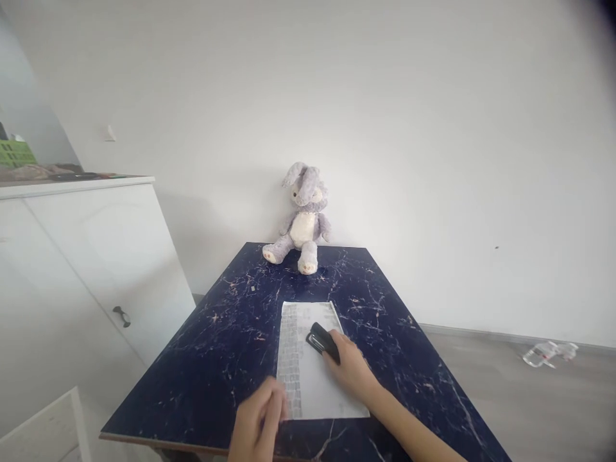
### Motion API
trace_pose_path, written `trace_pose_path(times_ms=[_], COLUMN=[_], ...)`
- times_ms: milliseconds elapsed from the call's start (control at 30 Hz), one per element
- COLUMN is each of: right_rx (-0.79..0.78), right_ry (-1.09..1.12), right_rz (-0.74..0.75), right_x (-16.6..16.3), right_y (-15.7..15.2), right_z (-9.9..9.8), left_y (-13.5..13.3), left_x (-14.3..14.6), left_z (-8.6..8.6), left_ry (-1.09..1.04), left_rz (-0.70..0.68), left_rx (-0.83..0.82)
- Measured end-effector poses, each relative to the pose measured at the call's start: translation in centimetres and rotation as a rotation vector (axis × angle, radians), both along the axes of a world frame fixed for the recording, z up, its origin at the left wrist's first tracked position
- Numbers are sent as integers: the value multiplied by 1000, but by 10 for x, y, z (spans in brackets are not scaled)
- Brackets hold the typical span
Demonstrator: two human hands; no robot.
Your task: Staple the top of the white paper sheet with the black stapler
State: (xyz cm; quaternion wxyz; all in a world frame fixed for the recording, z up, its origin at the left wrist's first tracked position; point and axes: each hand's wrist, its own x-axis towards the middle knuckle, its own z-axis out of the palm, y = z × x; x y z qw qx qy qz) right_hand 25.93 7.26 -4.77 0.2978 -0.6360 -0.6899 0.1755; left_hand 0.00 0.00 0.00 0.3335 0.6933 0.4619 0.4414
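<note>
A black stapler (323, 342) is gripped in my right hand (353, 369), its front end pointing up and left over a sheet of paper (320, 391). The sheet lies flat on the dark blue marbled table (216, 359), with a band of grey printed blocks down its left side. My left hand (262, 414) is at the sheet's lower left edge, slightly blurred, with its fingers curled closed. Whether anything is between those fingers is hidden.
A grey plush rabbit (304, 221) sits at the table's far end against the wall. To the left stands a white cabinet (96, 250) with a green basket (17, 153) on top. Clear plastic packaging (548, 353) lies on the floor at right.
</note>
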Motion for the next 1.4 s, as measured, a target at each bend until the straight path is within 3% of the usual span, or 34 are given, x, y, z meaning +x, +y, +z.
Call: trace_pose_path(times_ms=[67,133,200,300,400,500,667,767,833,1000,1100,1200,1300,1400], right_rx=[-49,-130,-239,-418,-452,-328,-170,-90,-80,-186,-243,-280,-259,-173], right_ry=[-71,-83,-19,62,24,30,109,175,282,476,484,504,550,544], right_rz=[93,278,492,693,685,555,305,178,224,558,667,710,642,497], right_x=[8,18,28,33,28,19,17,27,39,66,69,67,64,56], right_y=[15,34,56,82,92,86,81,88,94,100,101,102,104,109], right_z=[17,37,55,67,58,40,27,26,25,21,22,23,19,9], left_y=[47,99,149,214,261,288,301,302,303,307,310,310,303,290], left_x=[13,20,22,17,5,-5,14,27,30,27,29,31,35,44], left_z=[9,13,13,7,-5,-25,-62,-68,-67,-65,-62,-56,-49,-44], left_ry=[111,338,566,635,735,884,1029,1007,986,883,690,333,-4,-127], left_rz=[-14,44,178,310,418,473,574,466,390,340,199,-39,-243,-412], left_rx=[-23,-30,-94,-79,35,-18,64,176,231,267,285,220,57,-49])
